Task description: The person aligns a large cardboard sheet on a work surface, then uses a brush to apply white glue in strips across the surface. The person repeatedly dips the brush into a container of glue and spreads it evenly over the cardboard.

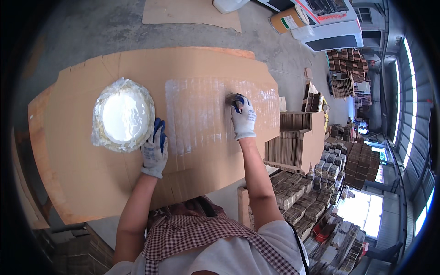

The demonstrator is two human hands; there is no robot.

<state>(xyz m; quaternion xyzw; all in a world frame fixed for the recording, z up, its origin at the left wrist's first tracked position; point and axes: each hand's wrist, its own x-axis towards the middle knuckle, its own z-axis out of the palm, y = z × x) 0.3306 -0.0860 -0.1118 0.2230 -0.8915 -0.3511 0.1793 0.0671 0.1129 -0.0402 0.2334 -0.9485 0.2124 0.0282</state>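
Note:
A large brown cardboard sheet (201,59) lies before me, with a wet, whitish streaked patch (197,117) on its right half. My right hand (243,114), in a white and blue work glove, is closed around a dark-bristled brush (229,98) at the right part of this patch. Much of the brush is hidden by the fingers. On the left stands a round bowl (96,133) wrapped in clear plastic, holding a shiny white liquid (123,117). My left hand (156,149), gloved alike, lies on the cardboard with fingers stretched out, close against the bowl's right edge.
Under the cardboard, a wooden board edge (41,149) shows at left. Stacked cardboard sheets (288,146) stand at right, with several bundled piles (298,192) nearer. On the floor beyond are a flat cardboard piece (188,13) and a brown drum (288,20) beside a white machine (334,39).

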